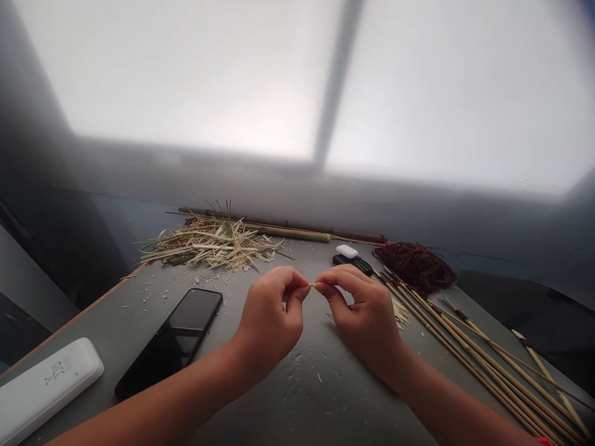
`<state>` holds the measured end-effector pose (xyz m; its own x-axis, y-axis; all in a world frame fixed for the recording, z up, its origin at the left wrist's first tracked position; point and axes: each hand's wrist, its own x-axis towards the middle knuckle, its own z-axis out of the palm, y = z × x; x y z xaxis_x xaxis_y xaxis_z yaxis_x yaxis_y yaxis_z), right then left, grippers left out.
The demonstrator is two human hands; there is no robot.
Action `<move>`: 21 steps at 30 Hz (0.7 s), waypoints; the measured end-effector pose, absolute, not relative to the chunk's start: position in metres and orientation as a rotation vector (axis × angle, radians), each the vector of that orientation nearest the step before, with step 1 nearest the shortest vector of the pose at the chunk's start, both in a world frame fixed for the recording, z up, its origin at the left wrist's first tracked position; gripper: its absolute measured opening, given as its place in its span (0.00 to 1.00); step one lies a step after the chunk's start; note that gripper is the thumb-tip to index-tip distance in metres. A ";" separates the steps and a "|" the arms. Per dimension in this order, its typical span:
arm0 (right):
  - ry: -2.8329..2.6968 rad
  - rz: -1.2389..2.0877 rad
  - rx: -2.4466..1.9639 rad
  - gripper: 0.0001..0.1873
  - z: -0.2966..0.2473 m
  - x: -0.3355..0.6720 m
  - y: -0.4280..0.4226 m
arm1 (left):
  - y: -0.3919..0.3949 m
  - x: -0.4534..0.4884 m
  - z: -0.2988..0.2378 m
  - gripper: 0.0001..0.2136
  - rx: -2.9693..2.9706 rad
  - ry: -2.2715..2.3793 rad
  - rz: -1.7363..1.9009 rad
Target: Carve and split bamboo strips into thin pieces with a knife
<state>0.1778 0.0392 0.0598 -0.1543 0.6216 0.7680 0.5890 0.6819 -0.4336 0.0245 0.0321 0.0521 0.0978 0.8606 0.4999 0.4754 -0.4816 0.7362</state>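
Above the middle of the table, my left hand (pixel 274 313) and my right hand (pixel 362 313) meet almost tip to tip. Each pinches one end of a small, thin, pale yellow strip (pixel 313 284), which looks like a sliver of bamboo or straw. Only a short length of it shows between the fingertips; the rest is hidden by the fingers. Just behind my right hand lie several pale slivers (pixel 400 313) on the table.
The grey table (pixel 320 396) bears a heap of pale shavings (pixel 218 241), dark canes (pixel 279 224) along the back, a dark red bundle of cord (pixel 416 265), long thin sticks (pixel 483 353) at right, a black phone (pixel 171 341), a white power bank (pixel 51 387) and a small white case (pixel 346 251).
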 end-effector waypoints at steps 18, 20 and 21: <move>-2.150 -0.232 -0.856 0.11 0.067 0.184 0.044 | 0.043 0.005 0.058 0.14 2.787 1.291 1.167; -2.196 -0.312 -0.866 0.15 0.065 0.183 0.042 | 0.042 0.005 0.057 0.15 2.957 1.297 1.101; -2.213 -0.343 -0.865 0.16 0.065 0.183 0.042 | 0.041 0.005 0.057 0.16 3.032 1.295 1.068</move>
<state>0.1826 0.0422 0.0645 -0.5122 0.4807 0.7117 0.6738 0.7388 -0.0141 0.0053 0.0412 0.0566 0.5429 0.5389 0.6441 0.7349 -0.6760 -0.0538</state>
